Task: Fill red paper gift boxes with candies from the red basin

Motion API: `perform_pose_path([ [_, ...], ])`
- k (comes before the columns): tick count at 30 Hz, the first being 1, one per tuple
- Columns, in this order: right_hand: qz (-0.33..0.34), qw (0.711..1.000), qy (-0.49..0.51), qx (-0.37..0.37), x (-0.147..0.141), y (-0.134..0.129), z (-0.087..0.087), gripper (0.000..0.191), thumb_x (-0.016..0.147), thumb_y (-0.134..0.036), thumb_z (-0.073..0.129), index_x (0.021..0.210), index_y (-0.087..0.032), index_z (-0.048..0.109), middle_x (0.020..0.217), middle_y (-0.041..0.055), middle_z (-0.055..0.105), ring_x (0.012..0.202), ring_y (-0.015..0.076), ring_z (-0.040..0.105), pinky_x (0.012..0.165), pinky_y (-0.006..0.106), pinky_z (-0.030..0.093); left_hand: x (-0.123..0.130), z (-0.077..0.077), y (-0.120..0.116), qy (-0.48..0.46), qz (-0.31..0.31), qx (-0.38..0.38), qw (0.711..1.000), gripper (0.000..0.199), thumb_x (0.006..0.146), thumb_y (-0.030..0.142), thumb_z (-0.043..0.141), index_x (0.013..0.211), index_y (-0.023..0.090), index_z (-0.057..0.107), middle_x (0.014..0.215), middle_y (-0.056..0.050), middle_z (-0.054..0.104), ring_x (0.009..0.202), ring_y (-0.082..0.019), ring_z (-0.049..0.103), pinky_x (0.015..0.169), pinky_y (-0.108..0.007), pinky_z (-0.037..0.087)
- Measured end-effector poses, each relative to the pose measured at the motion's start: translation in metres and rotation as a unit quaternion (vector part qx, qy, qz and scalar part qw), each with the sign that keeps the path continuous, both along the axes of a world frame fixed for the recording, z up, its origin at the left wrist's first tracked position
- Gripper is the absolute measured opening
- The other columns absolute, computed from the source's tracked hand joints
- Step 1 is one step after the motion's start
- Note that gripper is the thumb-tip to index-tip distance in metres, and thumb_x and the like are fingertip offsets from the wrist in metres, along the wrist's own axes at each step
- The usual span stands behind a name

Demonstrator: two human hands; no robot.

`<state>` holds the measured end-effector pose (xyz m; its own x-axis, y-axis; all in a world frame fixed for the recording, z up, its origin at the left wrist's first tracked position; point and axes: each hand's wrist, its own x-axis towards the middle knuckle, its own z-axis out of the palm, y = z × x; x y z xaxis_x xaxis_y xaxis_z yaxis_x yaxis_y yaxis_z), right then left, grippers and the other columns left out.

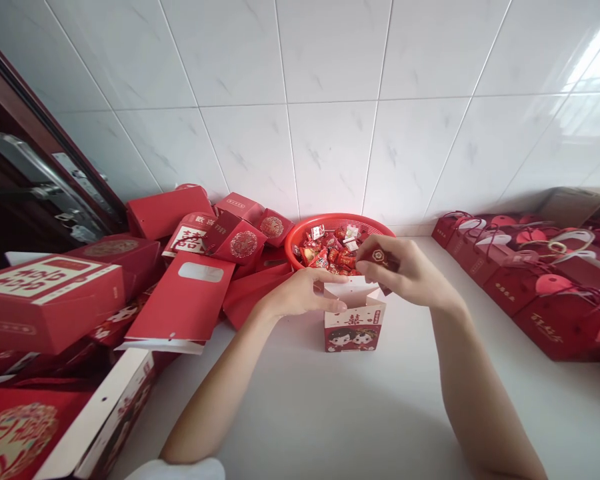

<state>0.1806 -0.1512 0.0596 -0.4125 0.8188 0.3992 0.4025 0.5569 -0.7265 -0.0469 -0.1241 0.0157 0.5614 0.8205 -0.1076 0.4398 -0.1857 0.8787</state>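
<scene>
A small open candy box (pixel 353 337), white above and red below with two cartoon figures on its front, stands upright on the white table. My left hand (pixel 305 293) is at its left side, thumb at the front rim and fingers behind, steadying it. Above the right rim, my right hand (pixel 405 270) is closed on a small dark red packet (pixel 383 260) with a gold emblem. Just behind the box is a red plastic basket (pixel 300 230) of wrapped candies (pixel 333 253). My fingers partly hide the box's opening.
Red boxes and folded cartons (pixel 180 300) are piled on the left, near a dark door with a metal handle (pixel 35 167). Rows of red gift bags (pixel 520 287) with cord handles line the right. A white tiled wall (pixel 330 153) rises behind the table (pixel 320 413).
</scene>
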Motion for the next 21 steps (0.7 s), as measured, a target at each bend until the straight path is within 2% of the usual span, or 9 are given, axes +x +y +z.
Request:
perform_pose_path([
  [2, 0.017, 0.998, 0.046, -0.028, -0.001, -0.003, 0.003, 0.013, 0.088, -0.033, 0.058, 0.086, -0.020, 0.058, 0.064, -0.0020, 0.053, 0.055, 0.0120, 0.047, 0.050, 0.026, 0.039, 0.000, 0.000, 0.000, -0.013, -0.005, -0.004, 1.000, 0.065, 0.068, 0.045, 0.086, 0.129, 0.028, 0.069, 0.135, -0.006, 0.068, 0.124, -0.031, 0.062, 0.107, -0.044, 0.046],
  [5, 0.036, 0.996, 0.045, -0.069, -0.005, -0.002, 0.001, 0.010, 0.085, -0.023, 0.049, 0.088, -0.020, 0.058, 0.071, -0.0003, 0.058, 0.058, 0.0132, 0.051, 0.050, 0.026, 0.043, 0.000, -0.001, 0.000, -0.025, -0.006, -0.008, 1.000, 0.065, 0.068, 0.044, 0.087, 0.129, 0.028, 0.070, 0.133, -0.005, 0.069, 0.124, -0.031, 0.062, 0.106, -0.043, 0.047],
  [10, 0.069, 0.997, -0.035, 0.009, -0.009, 0.008, -0.006, 0.017, 0.088, -0.021, 0.052, 0.093, -0.020, 0.069, 0.091, 0.0056, 0.070, 0.078, 0.0179, 0.064, 0.070, 0.031, 0.052, 0.001, 0.001, 0.001, -0.015, -0.022, 0.001, 1.000, 0.056, 0.067, 0.041, 0.086, 0.119, 0.023, 0.074, 0.119, -0.005, 0.074, 0.109, -0.030, 0.068, 0.099, -0.042, 0.050],
  [13, 0.099, 0.992, -0.083, -0.003, -0.006, 0.010, -0.008, 0.017, 0.089, -0.022, 0.056, 0.096, -0.021, 0.072, 0.095, 0.0052, 0.075, 0.084, 0.0198, 0.068, 0.075, 0.032, 0.053, 0.001, 0.004, 0.000, -0.015, -0.036, 0.016, 0.999, 0.054, 0.069, 0.038, 0.086, 0.119, 0.022, 0.074, 0.120, -0.007, 0.074, 0.110, -0.031, 0.067, 0.097, -0.040, 0.049],
  [21, 0.071, 0.983, -0.162, -0.044, -0.005, 0.010, -0.010, 0.010, 0.084, -0.016, 0.064, 0.090, -0.021, 0.069, 0.086, 0.0024, 0.073, 0.072, 0.0160, 0.063, 0.061, 0.026, 0.047, 0.001, 0.006, -0.001, -0.006, -0.038, 0.035, 0.999, 0.062, 0.066, 0.041, 0.088, 0.124, 0.027, 0.072, 0.126, -0.006, 0.072, 0.122, -0.034, 0.060, 0.109, -0.044, 0.041],
])
